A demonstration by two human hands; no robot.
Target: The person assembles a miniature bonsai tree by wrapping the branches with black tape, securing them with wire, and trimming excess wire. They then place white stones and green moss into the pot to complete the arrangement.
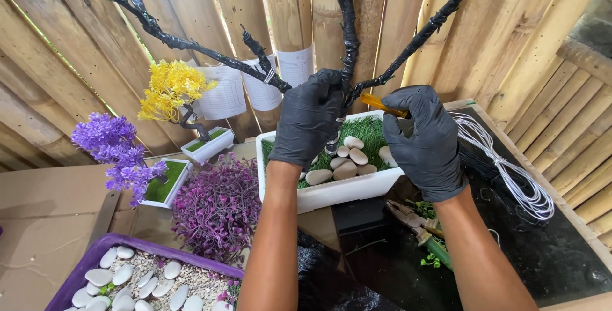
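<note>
On the far left we see a little purple tree in a small white pot. Below it sits a purple tray full of white stones and gravel. Next comes a little yellow tree, then a purple bush on the desk. In the middle stands a long white pot with green grass and smooth stones. A big bare tree wrapped in black tape grows out of it. Our left hand, in a black glove, is closed around the trunk just above the grass. Our right hand is closed on an orange tool, its tip touching the trunk. Far right lies a coil of white wire, with pliers nearby.
</note>
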